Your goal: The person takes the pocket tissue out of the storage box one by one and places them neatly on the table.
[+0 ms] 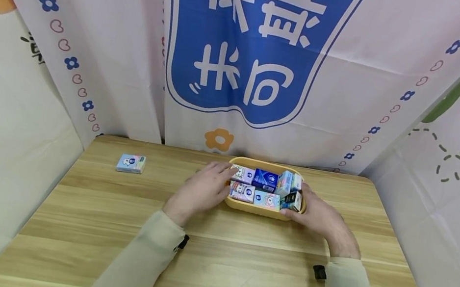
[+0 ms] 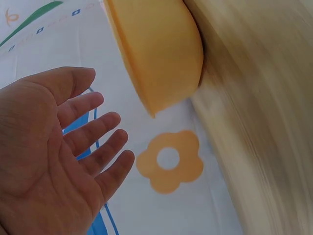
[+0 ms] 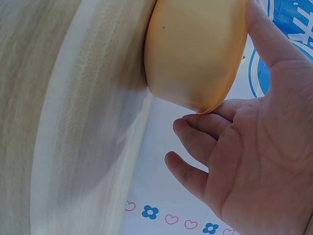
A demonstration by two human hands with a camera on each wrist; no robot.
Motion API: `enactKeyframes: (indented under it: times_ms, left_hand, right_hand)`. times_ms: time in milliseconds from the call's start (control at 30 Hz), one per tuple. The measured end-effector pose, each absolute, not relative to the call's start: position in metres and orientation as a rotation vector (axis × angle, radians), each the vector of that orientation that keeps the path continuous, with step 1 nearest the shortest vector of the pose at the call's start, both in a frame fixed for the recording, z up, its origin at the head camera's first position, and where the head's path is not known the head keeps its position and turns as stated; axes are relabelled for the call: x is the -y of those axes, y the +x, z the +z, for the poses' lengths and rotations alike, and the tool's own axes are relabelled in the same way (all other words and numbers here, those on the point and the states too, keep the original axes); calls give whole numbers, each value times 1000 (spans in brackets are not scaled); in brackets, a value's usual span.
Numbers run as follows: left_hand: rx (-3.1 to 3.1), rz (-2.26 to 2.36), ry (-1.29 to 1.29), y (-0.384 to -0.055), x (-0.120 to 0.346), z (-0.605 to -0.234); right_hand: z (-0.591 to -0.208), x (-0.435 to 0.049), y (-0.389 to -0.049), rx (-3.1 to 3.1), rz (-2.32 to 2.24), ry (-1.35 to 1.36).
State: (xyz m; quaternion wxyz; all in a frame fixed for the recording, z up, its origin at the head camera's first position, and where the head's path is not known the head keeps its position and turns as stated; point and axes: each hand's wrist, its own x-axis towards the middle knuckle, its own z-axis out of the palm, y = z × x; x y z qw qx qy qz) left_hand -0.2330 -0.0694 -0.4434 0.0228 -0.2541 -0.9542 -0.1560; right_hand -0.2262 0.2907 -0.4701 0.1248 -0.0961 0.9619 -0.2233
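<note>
A yellow oval basket stands at the back of the table, filled with several small packs of tissues, some printed with cartoons and one dark blue. My right hand holds the basket's right end, thumb at the near rim and fingers round the far side. In the right wrist view its ring and little fingers hang free of the wall. My left hand is at the basket's left end, fingertips right at the rim in the head view. The left wrist view shows its fingers spread and loosely bent, holding nothing.
A pale blue tissue pack lies by itself at the table's back left. Behind the wooden table hangs a printed white cloth with a blue panel. More cloth borders both sides. Each wrist carries a black strap piece.
</note>
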Motion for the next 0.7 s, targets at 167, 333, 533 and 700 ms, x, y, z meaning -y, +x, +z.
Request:
enactKeyframes:
  times_ms: [167,333,533,700]
  left_hand:
    - [2954,-472,-825,-241,54,-448]
    - [2991,-448,-837,-248,41,-451]
    - [3038,-422,-856,-257,30,-454]
    - [3086,-394,-844,-265,23,-457]
  right_hand:
    - [-469,-291,-226,-2803,-649,-286]
    - [-470,-292,-227,-2806,-649,-285]
    - [-470,-292,-227,-2806,-643,-279]
    - [-469,-291,-226,-2802,-639,-272]
